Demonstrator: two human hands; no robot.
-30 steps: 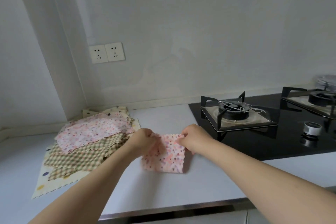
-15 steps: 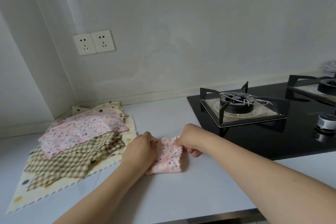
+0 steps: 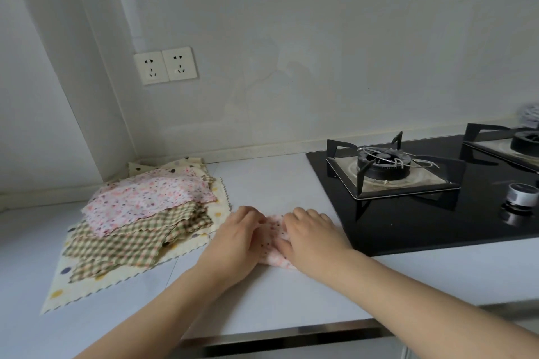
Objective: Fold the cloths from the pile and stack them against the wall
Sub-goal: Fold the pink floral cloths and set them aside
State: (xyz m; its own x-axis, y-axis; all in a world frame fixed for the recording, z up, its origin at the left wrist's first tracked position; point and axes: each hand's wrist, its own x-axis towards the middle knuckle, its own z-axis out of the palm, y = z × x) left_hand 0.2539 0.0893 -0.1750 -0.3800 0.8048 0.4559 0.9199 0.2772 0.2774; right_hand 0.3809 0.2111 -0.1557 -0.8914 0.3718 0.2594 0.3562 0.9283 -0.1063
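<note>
Pressing the folded pink cloth flat on the desk

Pressing down with both palms, the person flattens a small pink floral cloth [image 3: 272, 237] in the lower middle of the frame. The left hand [image 3: 237, 237] lies on the left part of the cloth and the right hand [image 3: 309, 237] on the right part, so only a strip of cloth shows between them and a corner below. The grip of both hands is spread, with the fingers lying nearly straight on the cloth; neither hand pinches anything.

I judge that the cloth is already folded small, and the step in hand is to fix the creases. To do it well, the palms should push outward from the middle, so no air or wrinkle stays inside, and the edges should match before the cloth is lifted. It is thin and light, so it may open again if it is picked up by one corner only.

The pile [image 3: 145, 218] of unfolded cloths lies to the left on the white desk [image 3: 291, 297], with pink floral, green checked and dotted cream pieces. No folded stack is visible at the wall [image 3: 320, 67] yet. I see no container here; the gas stove [image 3: 408, 183] at the right carries no pot.
</note>
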